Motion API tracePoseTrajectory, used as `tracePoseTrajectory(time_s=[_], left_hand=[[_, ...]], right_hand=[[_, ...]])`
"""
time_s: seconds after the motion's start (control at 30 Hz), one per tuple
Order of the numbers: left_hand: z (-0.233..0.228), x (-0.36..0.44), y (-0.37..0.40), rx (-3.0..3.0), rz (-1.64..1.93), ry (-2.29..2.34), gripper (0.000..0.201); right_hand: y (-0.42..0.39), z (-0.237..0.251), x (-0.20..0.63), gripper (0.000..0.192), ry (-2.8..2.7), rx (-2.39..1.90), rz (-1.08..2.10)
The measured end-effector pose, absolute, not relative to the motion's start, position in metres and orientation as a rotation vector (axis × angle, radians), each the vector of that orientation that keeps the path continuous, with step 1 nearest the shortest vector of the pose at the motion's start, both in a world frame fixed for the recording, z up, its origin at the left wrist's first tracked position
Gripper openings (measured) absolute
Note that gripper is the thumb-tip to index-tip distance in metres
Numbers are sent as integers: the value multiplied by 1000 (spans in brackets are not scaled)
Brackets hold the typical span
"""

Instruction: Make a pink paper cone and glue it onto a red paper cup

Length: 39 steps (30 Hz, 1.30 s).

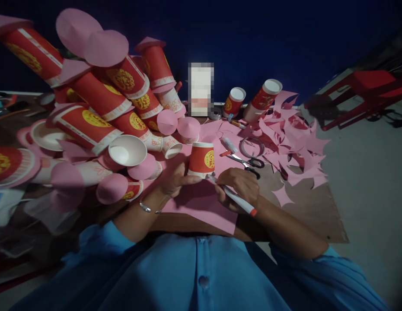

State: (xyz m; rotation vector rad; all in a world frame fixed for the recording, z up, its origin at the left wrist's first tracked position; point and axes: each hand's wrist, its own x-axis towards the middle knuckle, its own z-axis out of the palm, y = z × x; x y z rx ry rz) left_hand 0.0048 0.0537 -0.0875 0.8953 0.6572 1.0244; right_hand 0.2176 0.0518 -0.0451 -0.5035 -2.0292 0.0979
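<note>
A brown board carries everything, with a pink sheet spread over its near middle. To the far left a heap of cups rises, red paper cups with gold emblems, several capped with pink discs. On the right lie pink scraps, jagged and piled. 2 more cups stand upside down at the far edge.

In the middle of the sheet stands 1 cup, mouth down. The left hand steadies it, fingers touching its left side and rim. The right hand is closed around a pen, whose tip meets the sheet at the cup's base on the right.

Just beyond the right hand lie scissors, a tape ring and a glue stick.
</note>
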Motion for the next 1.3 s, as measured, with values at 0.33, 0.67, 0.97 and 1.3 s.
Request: tracePoseTrajectory(time_s=[0.33, 0.67, 0.97, 1.3], left_hand=[[-86, 4, 54, 890, 1021, 687, 63], [-81, 6, 54, 872, 1009, 709, 62], [-84, 5, 56, 956, 1008, 672, 57], [-87, 5, 56, 998, 922, 691, 61]], right_hand=[[49, -46, 218, 5, -1984, -458, 149], [48, -45, 218, 8, -2029, -470, 185], [50, -46, 219, 8, -2065, -467, 195], [52, -49, 218, 4, -2079, -478, 153]])
